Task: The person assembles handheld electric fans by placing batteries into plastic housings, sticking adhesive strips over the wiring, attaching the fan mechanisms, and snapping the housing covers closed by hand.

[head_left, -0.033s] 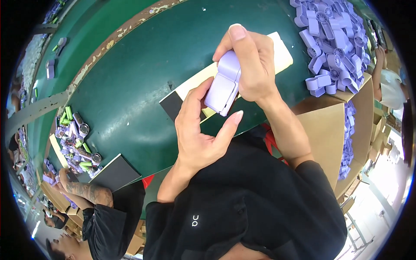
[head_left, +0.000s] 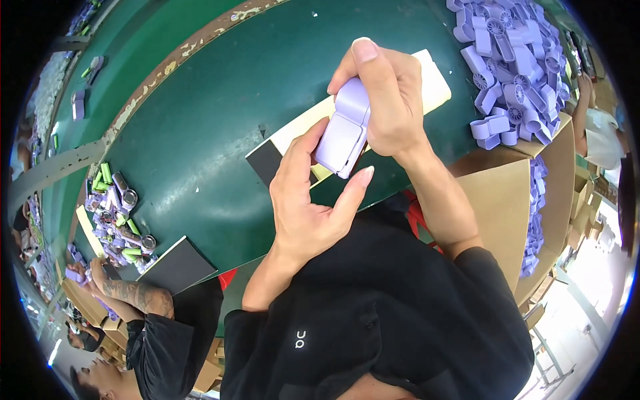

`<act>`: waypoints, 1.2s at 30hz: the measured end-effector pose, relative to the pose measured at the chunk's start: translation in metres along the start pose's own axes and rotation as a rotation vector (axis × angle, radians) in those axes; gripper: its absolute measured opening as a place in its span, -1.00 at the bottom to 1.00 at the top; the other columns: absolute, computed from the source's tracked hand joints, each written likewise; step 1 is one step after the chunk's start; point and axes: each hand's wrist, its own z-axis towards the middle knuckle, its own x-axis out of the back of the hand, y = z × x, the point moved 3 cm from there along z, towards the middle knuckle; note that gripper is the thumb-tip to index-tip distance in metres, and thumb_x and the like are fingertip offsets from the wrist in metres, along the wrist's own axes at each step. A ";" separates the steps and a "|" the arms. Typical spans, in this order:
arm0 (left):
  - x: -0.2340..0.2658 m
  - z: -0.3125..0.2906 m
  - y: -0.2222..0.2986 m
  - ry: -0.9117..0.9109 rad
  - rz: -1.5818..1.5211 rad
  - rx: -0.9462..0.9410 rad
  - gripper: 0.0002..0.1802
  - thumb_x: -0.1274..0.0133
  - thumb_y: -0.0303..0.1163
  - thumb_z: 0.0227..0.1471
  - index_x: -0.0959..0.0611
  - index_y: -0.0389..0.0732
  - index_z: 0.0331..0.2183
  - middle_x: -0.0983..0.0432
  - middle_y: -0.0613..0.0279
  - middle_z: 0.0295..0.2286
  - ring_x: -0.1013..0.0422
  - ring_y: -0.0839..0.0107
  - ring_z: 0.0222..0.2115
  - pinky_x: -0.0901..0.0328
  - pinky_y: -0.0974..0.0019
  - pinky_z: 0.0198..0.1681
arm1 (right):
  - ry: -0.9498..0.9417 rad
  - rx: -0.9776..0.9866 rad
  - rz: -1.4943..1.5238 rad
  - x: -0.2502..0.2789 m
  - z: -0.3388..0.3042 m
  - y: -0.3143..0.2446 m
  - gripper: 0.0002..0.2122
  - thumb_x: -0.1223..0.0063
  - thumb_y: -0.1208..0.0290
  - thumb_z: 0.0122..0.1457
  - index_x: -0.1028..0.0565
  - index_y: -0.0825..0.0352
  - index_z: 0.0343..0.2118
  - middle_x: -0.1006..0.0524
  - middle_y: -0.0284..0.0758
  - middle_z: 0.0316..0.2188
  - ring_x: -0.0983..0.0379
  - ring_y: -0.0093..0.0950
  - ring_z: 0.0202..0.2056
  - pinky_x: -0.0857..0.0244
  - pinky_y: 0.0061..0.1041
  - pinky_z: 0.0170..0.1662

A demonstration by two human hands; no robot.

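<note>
A lavender plastic casing (head_left: 341,137), rounded at its far end with a flat rectangular panel nearer me, is held above the table. My right hand (head_left: 390,100) is closed around its far right side, thumb raised and pointing away from me. Along the casing's left edge lie the fingers of my left hand (head_left: 303,207). Its thumb stands apart by the casing's near end, with a gap between. The underside of the casing is hidden. Beneath my hands lies a pale yellow and white strip (head_left: 435,83) with a dark pad (head_left: 263,160) at its left end.
A heap of lavender fan-like shells (head_left: 513,73) covers the green table's (head_left: 220,127) right end. Below it stands a cardboard box (head_left: 490,207) with more such parts. At left, a co-worker's tattooed arm (head_left: 137,293) is near a pile of lavender and green parts (head_left: 117,220) and a black board (head_left: 177,267).
</note>
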 end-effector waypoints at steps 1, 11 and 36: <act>-0.001 0.002 0.004 0.030 0.071 0.003 -0.28 -0.39 -0.45 -0.02 -0.47 -0.48 0.14 -0.60 -0.08 -0.14 -0.61 0.21 -0.16 -0.48 0.25 -0.14 | -0.002 0.000 0.000 -0.002 0.000 0.000 -0.46 0.29 0.17 0.47 -0.55 0.44 -0.55 -0.50 -0.31 -0.64 -0.39 -0.58 -0.58 -0.20 -0.52 -0.48; -0.005 0.005 -0.011 0.113 0.075 -0.075 -0.47 -0.36 -0.48 -0.01 -0.58 -0.48 -0.01 -0.67 -0.11 -0.28 -0.66 0.15 -0.33 -0.48 0.29 -0.23 | 0.013 -0.040 -0.062 -0.006 -0.005 -0.009 -0.51 0.21 0.21 0.44 -0.51 0.44 -0.57 -0.44 -0.33 -0.68 -0.30 -0.55 -0.61 -0.13 -0.45 -0.51; 0.019 0.008 -0.033 0.044 -0.645 0.488 -0.53 -0.26 -0.44 0.22 -0.55 -0.46 0.08 -0.66 0.02 -0.13 -0.61 0.34 -0.13 -0.47 0.28 0.01 | 0.029 -0.116 -0.263 0.024 -0.031 0.002 -0.53 0.17 0.08 0.50 -0.57 0.46 -0.24 -0.55 -0.15 -0.36 -0.49 -0.25 -0.30 -0.34 -0.35 -0.15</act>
